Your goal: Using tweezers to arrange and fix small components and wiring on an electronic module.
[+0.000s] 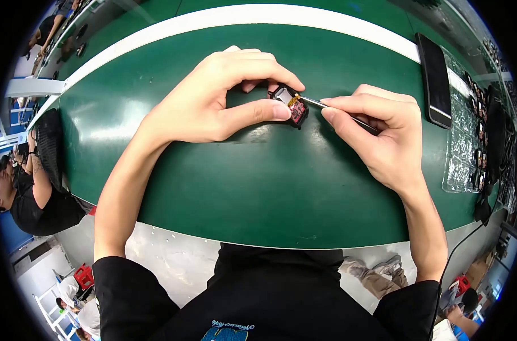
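Over the green table (258, 187) my left hand (219, 96) pinches a small black electronic device (297, 111) between thumb and fingers. Its casing is open, showing a silver block, a red circuit board and a yellow-orange strip. My right hand (386, 128) is closed round a slim pointed metal tool (314, 102), gripped between thumb and forefinger. The tool's tip meets the device at the yellow-orange strip; whether it presses there I cannot tell. The tool's back end is partly hidden by my right hand.
A black phone-like slab (435, 79) lies at the far right, beside a clear plastic tray or sheet (460, 156) and several small dark parts. A white strip (241, 16) runs along the table's far side. Another person (42, 193) sits at the left, near a black mesh chair back (48, 139).
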`<state>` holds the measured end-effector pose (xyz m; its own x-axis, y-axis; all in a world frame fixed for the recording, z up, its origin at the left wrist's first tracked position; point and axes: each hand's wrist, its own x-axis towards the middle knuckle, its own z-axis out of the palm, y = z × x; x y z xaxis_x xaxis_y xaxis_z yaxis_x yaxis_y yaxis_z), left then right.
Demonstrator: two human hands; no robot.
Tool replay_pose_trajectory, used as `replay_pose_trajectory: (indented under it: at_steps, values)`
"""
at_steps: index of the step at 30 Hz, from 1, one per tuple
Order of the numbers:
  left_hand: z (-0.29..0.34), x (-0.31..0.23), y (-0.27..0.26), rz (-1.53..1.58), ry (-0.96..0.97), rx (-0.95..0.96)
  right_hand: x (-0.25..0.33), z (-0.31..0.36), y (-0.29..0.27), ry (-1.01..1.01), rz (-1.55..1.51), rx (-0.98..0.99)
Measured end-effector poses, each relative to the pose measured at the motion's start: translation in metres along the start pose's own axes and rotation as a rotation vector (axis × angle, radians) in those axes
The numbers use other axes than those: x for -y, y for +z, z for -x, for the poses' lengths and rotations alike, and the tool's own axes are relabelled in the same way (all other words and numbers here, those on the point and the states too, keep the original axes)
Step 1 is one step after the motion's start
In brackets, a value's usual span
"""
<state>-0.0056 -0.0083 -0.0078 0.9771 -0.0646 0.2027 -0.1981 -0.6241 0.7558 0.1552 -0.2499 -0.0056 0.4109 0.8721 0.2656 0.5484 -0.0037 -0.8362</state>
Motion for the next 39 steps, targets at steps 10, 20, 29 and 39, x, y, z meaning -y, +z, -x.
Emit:
replay_pose_trajectory:
  at_steps: [10, 20, 29, 39]
  values:
    - [0.0009, -0.0031, 0.0039, -0.030, 0.013, -0.016, -0.0005, 0.0005, 0.0003, -0.014, 0.001, 0.018]
    - [-0.0027, -0.0015, 0.0035, -0.096, 0.103, -0.004, -0.0020, 0.0018, 0.0017, 0.004, 0.001, -0.006]
    - [-0.0020, -0.0037, 0.0045, -0.096, 0.077, -0.007, -0.0012, 0.0038, 0.0028, -0.043, 0.024, -0.021]
    - [-0.0018, -0.0051, 0.0034, -0.079, 0.055, -0.009, -0.0061, 0.0046, 0.0049, -0.138, 0.052, -0.031]
